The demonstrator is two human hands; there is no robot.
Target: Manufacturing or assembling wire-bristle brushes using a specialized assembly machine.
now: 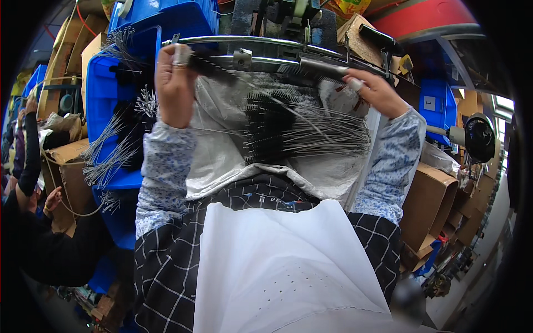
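Nearest the camera, a white cloth point(283, 266) covers the person's lap over a black checked garment point(166, 261). Beyond it lies a silver-grey plastic sheet point(222, 144), and on this sheet rests a pile of wire-handled bottle brushes point(288, 130), black bristle heads to the left, bare wire stems fanned out to the right. Both forearms, in blue-and-white patterned sleeves, extend past the pile toward the far side. The left hand point(176, 83) is closed in a fist around the left end of a single long black brush point(266, 65), with tape on one finger. The right hand point(376, 89) is partly closed, pinching the right end of the same brush between thumb and fingertips, one fingertip also taped. The brush is thus held roughly level, above and beyond the pile, just in front of a curved metal rail point(250, 40) on a machine at the far side. To the left, blue plastic crates point(105, 94) hold more wire brushes point(111, 150). Further left, another person's dark sleeve point(33, 144) is visible beside cardboard boxes point(72, 177). More cardboard boxes point(427, 200) stand to the right.
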